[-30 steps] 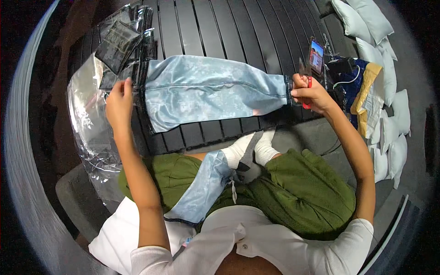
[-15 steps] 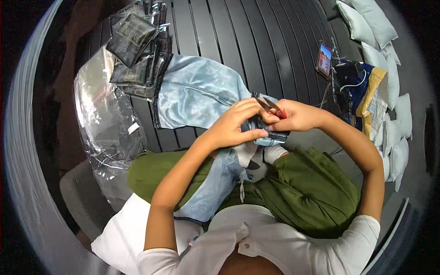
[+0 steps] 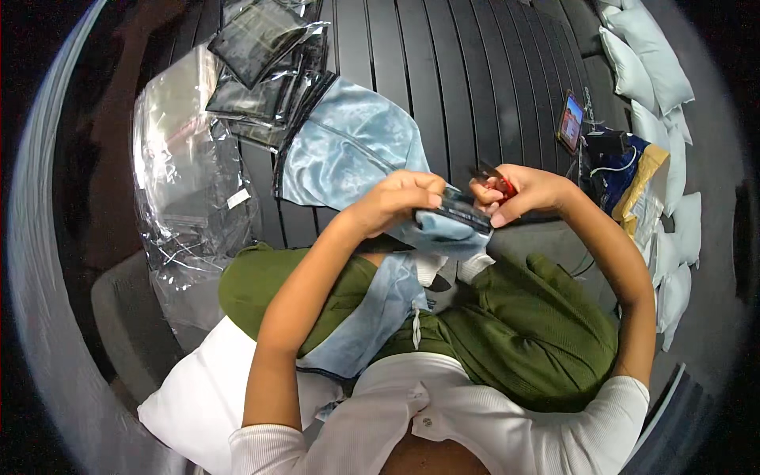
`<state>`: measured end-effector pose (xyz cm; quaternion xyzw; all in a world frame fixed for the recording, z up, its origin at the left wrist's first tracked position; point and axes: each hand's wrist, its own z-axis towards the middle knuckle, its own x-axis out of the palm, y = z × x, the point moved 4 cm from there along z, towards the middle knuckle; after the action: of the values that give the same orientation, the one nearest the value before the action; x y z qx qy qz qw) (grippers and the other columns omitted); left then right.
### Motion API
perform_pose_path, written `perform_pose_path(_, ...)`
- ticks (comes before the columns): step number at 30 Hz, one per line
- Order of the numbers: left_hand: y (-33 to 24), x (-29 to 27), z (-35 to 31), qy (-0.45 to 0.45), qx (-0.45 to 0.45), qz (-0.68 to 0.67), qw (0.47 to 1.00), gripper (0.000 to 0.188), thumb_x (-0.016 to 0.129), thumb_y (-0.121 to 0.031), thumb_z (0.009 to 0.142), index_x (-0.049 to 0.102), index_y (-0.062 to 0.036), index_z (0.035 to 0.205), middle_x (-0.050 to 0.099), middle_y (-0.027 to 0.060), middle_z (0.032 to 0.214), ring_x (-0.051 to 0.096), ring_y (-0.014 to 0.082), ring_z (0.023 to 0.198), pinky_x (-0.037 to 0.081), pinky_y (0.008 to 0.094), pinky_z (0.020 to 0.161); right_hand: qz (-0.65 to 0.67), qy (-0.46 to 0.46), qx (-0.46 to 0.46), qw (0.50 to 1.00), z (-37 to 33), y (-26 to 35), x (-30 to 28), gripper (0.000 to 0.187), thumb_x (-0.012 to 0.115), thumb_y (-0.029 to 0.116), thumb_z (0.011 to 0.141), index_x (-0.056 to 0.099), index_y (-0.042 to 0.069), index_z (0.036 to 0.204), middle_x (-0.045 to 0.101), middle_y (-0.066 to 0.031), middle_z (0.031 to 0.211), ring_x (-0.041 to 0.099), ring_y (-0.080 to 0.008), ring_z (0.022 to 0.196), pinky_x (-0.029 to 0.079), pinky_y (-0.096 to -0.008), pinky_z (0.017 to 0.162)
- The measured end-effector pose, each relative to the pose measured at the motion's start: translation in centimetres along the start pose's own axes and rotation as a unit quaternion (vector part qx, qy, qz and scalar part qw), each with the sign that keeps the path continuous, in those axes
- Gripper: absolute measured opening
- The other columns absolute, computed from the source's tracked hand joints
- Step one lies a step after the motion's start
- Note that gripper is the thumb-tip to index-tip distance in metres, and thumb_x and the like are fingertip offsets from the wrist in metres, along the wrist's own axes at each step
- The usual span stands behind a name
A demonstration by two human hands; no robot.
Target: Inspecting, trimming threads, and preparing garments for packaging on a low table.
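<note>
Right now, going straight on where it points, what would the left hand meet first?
Past the dark cuff in its grip, the left hand would likely meet the right hand first, which holds red-handled scissors; depth is unclear from this view.

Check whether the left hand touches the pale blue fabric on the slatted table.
Touching: the head view shows the left hand pinching the pale blue fabric at its dark end band.

Cloth [image 3: 360, 138]: formerly stretched flat across the counter [image 3: 451, 103]; now bent, narrow end brought between the hands. Left hand [image 3: 396, 202]: shifted from the wide end to the narrow end's dark band [image 3: 459, 212], pinching it. Right hand [image 3: 526, 191], bearing scissors [image 3: 504, 187]: moved inward, now near the left.
</note>
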<state>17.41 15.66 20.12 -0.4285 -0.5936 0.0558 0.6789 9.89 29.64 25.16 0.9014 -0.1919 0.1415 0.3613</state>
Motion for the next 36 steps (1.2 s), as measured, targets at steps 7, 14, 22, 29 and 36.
perform_pose_path(7,-1.9,-1.1,-1.3,-0.055,0.047,-0.116,0.991,0.027,0.056,-0.019,0.069,0.031,-0.0117,0.061,0.034,-0.0032,0.056,0.034,0.0081,0.050,0.029,0.0223,0.047,0.076,-0.069,-0.181,0.978,-0.2,1.7,-0.4,0.035,0.064,0.008,0.065,0.030,0.015,0.063,0.036,0.0018,0.062,0.036,-0.0084,0.057,0.025,-0.0219,0.049)
perform_pose_path(14,-1.6,-1.5,-1.2,-0.061,0.087,-0.177,0.978,0.027,0.057,-0.014,0.070,0.031,-0.0125,0.065,0.040,-0.0003,0.060,0.040,0.0093,0.055,0.036,0.0223,0.051,0.088,-0.100,-0.186,0.973,-0.3,2.2,-0.3,0.035,0.063,0.010,0.068,0.029,0.016,0.064,0.036,0.0022,0.063,0.031,-0.0054,0.053,0.022,-0.0196,0.042)
perform_pose_path(22,-1.2,0.1,-0.4,-0.012,0.094,-0.192,0.977,0.039,0.058,0.005,0.069,0.039,-0.0071,0.100,0.055,0.0118,0.098,0.057,0.0158,0.084,0.047,0.0253,0.071,0.078,-0.145,-0.236,0.958,-0.3,2.2,-1.5,0.031,0.060,0.011,0.073,0.030,0.015,0.066,0.040,0.0019,0.067,0.031,-0.0042,0.051,0.025,-0.0177,0.042)
perform_pose_path(29,0.9,0.4,0.2,-0.001,-0.043,-0.137,0.990,0.043,0.054,-0.020,0.083,0.039,-0.0013,0.119,0.057,0.0049,0.097,0.056,0.0076,0.078,0.046,0.0198,0.068,-0.001,-0.167,-0.191,0.967,0.4,2.4,-2.0,0.029,0.060,0.009,0.076,0.033,0.013,0.068,0.047,0.0002,0.073,0.034,-0.0031,0.052,0.026,-0.0169,0.043)
perform_pose_path(36,2.7,-0.3,0.8,-0.082,-0.099,-0.049,0.991,0.026,0.052,-0.023,0.086,0.057,0.0011,0.095,0.060,0.0023,0.082,0.057,0.0078,0.071,0.047,0.0221,0.065,-0.233,-0.276,-0.241,0.901,1.3,2.6,-1.9,0.015,0.057,0.005,0.078,0.043,0.008,0.081,0.040,0.0039,0.074,0.033,-0.0033,0.062,0.028,-0.0183,0.054)
